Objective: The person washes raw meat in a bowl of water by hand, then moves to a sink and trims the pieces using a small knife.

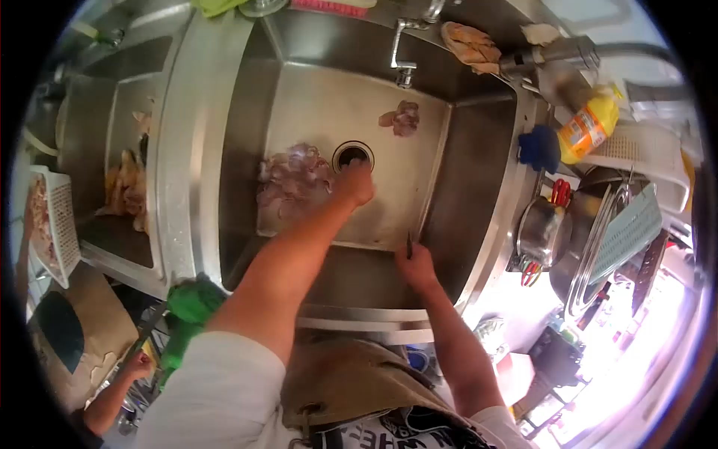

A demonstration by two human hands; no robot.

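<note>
My left hand (pixel 354 185) reaches down beside the drain (pixel 352 156) of a steel sink (pixel 389 187). Its fingers are curled in and mostly hidden, so what they hold, if anything, cannot be made out. To its left lies a pile of pale pink raw meat pieces (pixel 294 179) on the sink floor. A smaller clump of raw meat (pixel 401 119) sits apart from it at the far right. By the near right wall of the sink, my right hand (pixel 416 266) is closed around a narrow dark knife (pixel 409 245), seen nearly edge-on.
A faucet (pixel 404 71) hangs over the far wall. Yellowish meat pieces (pixel 127 191) lie in the left basin, beside a white basket (pixel 58 221). On the right stand a yellow bottle (pixel 591 127) and a metal pot (pixel 540 232). Another person's hand (pixel 137 367) shows at lower left.
</note>
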